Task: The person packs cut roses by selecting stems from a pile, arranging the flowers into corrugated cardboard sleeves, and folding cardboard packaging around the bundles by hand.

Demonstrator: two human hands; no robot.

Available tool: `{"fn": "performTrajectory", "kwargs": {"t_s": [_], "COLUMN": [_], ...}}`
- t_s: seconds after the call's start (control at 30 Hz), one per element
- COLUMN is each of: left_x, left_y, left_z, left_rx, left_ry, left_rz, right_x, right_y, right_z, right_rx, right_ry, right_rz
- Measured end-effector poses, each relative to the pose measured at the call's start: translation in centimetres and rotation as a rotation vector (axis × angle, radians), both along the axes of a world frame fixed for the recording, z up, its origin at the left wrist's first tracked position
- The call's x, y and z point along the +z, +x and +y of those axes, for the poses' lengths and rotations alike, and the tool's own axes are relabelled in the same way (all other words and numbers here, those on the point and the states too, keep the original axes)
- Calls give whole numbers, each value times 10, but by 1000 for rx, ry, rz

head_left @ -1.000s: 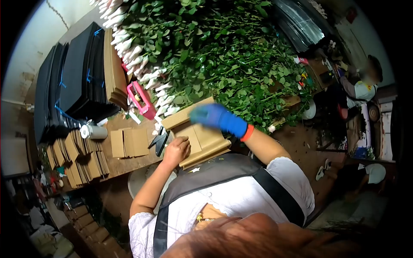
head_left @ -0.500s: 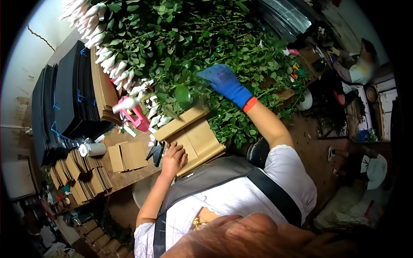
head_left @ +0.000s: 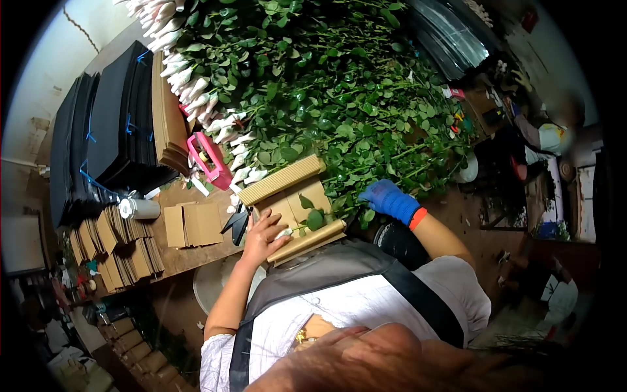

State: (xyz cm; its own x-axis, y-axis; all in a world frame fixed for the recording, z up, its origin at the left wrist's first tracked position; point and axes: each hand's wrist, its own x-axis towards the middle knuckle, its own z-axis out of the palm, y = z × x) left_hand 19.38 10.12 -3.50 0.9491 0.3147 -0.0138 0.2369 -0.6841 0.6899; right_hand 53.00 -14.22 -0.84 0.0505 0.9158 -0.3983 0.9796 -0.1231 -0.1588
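Observation:
A single rose with a white-netted head [head_left: 283, 234] and green leaves lies across the brown corrugated cardboard wrap [head_left: 297, 199], which is spread at the table's front edge. My bare left hand [head_left: 262, 238] rests at the wrap's left side, fingers stretched out, with the fingertips beside the rose head. In its blue glove, my right hand [head_left: 390, 199] is closed around the stem end, just past the wrap's right side. The stem inside the glove is mostly hidden. Black-handled scissors [head_left: 236, 224] lie left of my left hand.
Piled netted roses [head_left: 326, 117] cover the table behind the wrap. A pink tape dispenser [head_left: 209, 161], flat cardboard pieces [head_left: 192, 224], a white cup [head_left: 139, 209] and black sheet stacks [head_left: 121, 117] stand leftward. A black round stool [head_left: 398, 245] is near my right arm. Other people are at far right.
My right hand has come down from the pile toward me, bringing the rose onto the wrap. The rose head has moved from above the tape dispenser to beside my left fingers, which have spread.

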Motion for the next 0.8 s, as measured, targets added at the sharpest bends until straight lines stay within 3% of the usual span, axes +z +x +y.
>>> {"fn": "performTrajectory", "kwargs": {"t_s": [0.03,0.13,0.2,0.27,0.43,0.47,0.53,0.57,0.63,0.67,0.77,0.8], "left_x": [-4,2,9,9,7,4,2,2,4,5,4,3], "left_y": [-1,0,4,4,1,0,-2,-1,-1,0,0,1], "left_z": [0,-3,-4,-3,-2,-1,-1,-1,-2,-2,-2,2], "left_rx": [-21,-20,7,4,-36,-47,-58,-59,-70,-78,-88,-102], "left_ry": [43,33,-5,-23,-7,0,21,22,25,38,56,80], "left_rz": [-14,-8,-3,6,22,7,14,12,18,8,-8,-12], "right_x": [6,52,39,15,-51,-55,-2,40,91,101,88,101], "right_y": [4,32,63,95,132,136,134,122,113,115,127,127], "right_z": [6,67,111,167,237,242,241,231,203,191,161,151], "right_rx": [49,-119,-170,-212,-315,-308,-287,-349,-188,-104,-115,-131], "right_ry": [-41,-200,402,714,453,388,243,373,753,942,664,805], "right_rz": [7,1,-62,-53,-633,-561,-434,-386,-481,-523,-181,-203]}}
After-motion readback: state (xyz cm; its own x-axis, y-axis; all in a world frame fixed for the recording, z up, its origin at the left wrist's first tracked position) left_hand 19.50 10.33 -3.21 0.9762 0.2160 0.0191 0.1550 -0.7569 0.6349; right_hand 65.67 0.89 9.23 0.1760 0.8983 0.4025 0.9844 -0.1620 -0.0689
